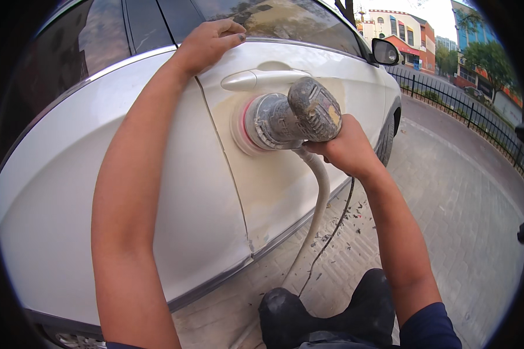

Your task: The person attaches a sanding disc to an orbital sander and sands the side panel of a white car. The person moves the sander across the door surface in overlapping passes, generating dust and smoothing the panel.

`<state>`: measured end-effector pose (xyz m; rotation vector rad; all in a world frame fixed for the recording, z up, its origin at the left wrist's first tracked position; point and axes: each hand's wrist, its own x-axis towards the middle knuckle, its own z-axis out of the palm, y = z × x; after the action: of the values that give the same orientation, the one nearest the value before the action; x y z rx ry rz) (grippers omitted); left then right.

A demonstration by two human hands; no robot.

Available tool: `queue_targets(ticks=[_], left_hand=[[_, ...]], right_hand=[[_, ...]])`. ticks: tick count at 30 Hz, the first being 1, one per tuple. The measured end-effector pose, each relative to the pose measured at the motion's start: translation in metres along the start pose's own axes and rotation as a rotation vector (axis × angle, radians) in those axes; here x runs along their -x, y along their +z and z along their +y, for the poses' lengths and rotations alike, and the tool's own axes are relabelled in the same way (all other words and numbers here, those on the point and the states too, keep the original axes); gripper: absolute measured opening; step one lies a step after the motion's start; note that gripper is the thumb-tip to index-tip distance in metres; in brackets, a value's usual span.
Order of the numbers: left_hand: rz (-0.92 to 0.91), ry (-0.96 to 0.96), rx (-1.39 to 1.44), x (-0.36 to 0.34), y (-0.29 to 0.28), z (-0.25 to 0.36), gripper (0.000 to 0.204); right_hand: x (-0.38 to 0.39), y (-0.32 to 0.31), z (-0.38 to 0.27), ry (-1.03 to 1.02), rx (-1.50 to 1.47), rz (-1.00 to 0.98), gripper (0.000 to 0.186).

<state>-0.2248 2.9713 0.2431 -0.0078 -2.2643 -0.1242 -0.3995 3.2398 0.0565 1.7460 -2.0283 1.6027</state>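
Observation:
A dusty grey power sander (276,122) with a round pad edged in pink presses against a beige-tinged, dulled patch on the white car door (268,198), just below the handle (244,78). My right hand (346,145) is closed on the sander's grip from the right. My left hand (212,41) rests at the door's upper edge by the window, fingers loosely bent and thumb apart, holding nothing. A pale hose (314,192) and a black cord (343,215) hang down from the tool.
A side mirror (384,52) juts out at upper right. Below lie grey pavers (448,221) with scattered dark flakes near the sill. My dark-clad knees are at the bottom. A black railing (454,99), trees and buildings stand beyond the car.

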Motion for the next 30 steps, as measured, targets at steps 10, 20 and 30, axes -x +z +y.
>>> queue_targets(ticks=[10, 20, 30], left_hand=[[-0.027, 0.002, -0.013, 0.004, -0.006, 0.004, 0.041], [-0.048, -0.068, 0.190, 0.005, -0.006, 0.008, 0.042], [-0.060, -0.051, 0.129, 0.005, -0.008, 0.012, 0.046]], right_hand=[[0.000, -0.004, -0.011, -0.044, 0.084, -0.004, 0.039], [-0.001, 0.012, -0.016, -0.143, 0.070, 0.003, 0.039], [-0.002, -0.002, -0.001, -0.087, 0.026, -0.002, 0.037]])
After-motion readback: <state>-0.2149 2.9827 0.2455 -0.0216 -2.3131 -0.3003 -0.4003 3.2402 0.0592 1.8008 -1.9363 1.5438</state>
